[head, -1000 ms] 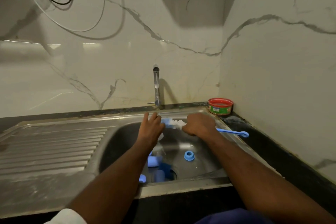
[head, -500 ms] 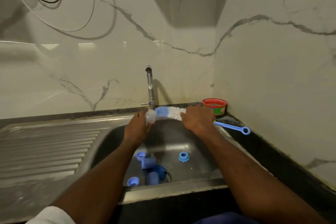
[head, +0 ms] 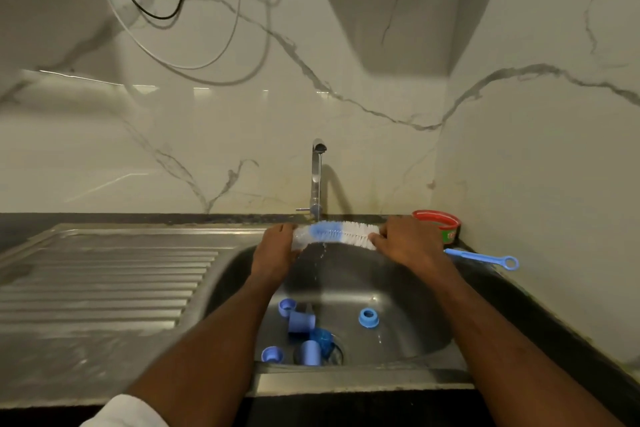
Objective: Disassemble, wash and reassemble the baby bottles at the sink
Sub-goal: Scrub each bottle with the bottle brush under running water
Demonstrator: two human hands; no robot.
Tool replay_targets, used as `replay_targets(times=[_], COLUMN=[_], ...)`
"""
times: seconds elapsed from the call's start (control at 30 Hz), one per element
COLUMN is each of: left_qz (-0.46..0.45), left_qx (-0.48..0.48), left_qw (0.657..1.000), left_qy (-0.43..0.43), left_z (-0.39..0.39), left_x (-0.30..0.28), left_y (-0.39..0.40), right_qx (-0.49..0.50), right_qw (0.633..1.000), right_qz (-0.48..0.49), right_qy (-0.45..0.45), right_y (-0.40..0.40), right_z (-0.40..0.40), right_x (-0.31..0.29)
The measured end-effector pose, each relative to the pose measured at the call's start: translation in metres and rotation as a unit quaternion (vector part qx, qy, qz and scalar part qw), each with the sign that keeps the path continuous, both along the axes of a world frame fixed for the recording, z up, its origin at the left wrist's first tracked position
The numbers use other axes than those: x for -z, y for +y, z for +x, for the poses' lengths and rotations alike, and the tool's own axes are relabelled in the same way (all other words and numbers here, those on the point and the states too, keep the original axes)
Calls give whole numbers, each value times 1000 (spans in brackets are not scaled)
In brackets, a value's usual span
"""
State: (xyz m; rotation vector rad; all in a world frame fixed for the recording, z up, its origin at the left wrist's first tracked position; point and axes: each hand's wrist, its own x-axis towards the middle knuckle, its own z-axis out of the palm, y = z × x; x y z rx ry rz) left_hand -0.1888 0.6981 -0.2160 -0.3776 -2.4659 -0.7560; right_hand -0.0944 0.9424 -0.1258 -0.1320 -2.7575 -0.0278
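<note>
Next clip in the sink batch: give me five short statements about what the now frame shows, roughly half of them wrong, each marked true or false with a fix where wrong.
1. The right hand grips the bottle brush near its bristles. True.
2. The tap is off. False: a thin stream falls from it and drips into the sink basin.
3. The left hand holds a clear bottle at the brush tip. True.
4. The red tub lies in the basin. False: it stands on the counter in the corner.
5. Blue bottle parts lie near the drain. True.

sink (head: 398, 333): brushed steel | wall (head: 242, 149): glossy marble | brush (head: 346, 236): bristly plastic
</note>
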Motion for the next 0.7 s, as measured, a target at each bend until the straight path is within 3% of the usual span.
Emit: replay_targets(times=[0.2,0.3,0.4,0.53,0.7], left_qz=[-27,-101,-135,-111,-214], left_qx=[35,88,66,6,59], left_qw=[999,990,986,992,969], left_qy=[-3,48,76,56,112], left_z=[-8,-8,-7,-5,2], left_x=[0,2,-2,-6,-9], left_y=[-2,2,4,2,22], right_qx=[-33,-39,-41,-24,-22], right_qw=[999,998,998,998,995], right_qz=[11,38,33,49,98], right_qy=[-18,-22,-29,-5,16], right_y=[2,-19,-20,-22,-54], right_z=[6,1,2,10,10], right_x=[-12,2,2,-10,8])
